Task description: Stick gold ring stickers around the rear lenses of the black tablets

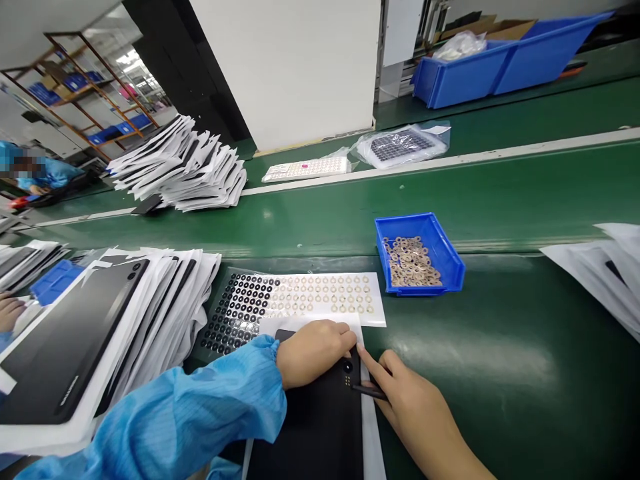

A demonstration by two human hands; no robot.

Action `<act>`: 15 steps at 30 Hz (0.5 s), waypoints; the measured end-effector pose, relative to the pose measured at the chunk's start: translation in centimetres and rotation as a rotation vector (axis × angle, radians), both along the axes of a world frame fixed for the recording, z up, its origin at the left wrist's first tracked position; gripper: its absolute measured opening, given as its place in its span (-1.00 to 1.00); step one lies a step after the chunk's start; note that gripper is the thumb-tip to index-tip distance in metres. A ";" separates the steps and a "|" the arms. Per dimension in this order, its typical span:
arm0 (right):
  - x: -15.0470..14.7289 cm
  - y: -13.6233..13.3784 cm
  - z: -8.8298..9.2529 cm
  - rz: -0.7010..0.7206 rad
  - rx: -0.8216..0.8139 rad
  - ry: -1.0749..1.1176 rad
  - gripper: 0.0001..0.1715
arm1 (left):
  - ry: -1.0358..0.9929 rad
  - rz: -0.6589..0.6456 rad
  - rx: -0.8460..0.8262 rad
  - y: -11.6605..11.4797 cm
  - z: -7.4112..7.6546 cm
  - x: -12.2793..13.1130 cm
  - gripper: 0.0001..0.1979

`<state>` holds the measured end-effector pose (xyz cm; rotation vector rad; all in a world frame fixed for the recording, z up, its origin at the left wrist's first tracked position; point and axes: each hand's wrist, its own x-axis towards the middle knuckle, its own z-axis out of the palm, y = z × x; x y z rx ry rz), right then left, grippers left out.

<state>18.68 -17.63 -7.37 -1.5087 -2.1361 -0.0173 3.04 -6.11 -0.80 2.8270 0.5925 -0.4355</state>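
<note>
"Right hand?"
"Holding a slim black tool. Left hand rests on the black panel, over white paper, grip unclear."
"Panel?"
"Probably stiff, slippery; hold its edges."

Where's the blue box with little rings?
In the head view, the blue bin of tan rings is right of centre on the green worktop, just right of the white ring sheet and beyond the right hand.

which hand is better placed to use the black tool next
Likely the right hand: it holds the black tool, its tip at the black panel, while the left hand lies across that panel.
</note>
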 end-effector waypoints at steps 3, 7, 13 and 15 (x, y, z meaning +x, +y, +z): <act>-0.1 -0.1 0.1 -0.004 0.010 -0.003 -0.49 | 0.023 -0.009 0.024 -0.2 0.0 0.1 -0.92; -0.1 -0.1 -0.1 -0.016 0.013 -0.020 -0.48 | 0.002 0.013 0.021 -0.3 -0.1 0.1 -0.92; 0.0 -0.2 -0.2 -0.025 0.011 -0.021 -0.48 | -0.069 0.070 -0.057 0.0 -0.4 -0.5 -0.93; 0.0 -0.2 -0.2 -0.022 0.010 -0.012 -0.48 | -0.073 0.053 -0.069 0.2 -0.4 -0.7 -0.94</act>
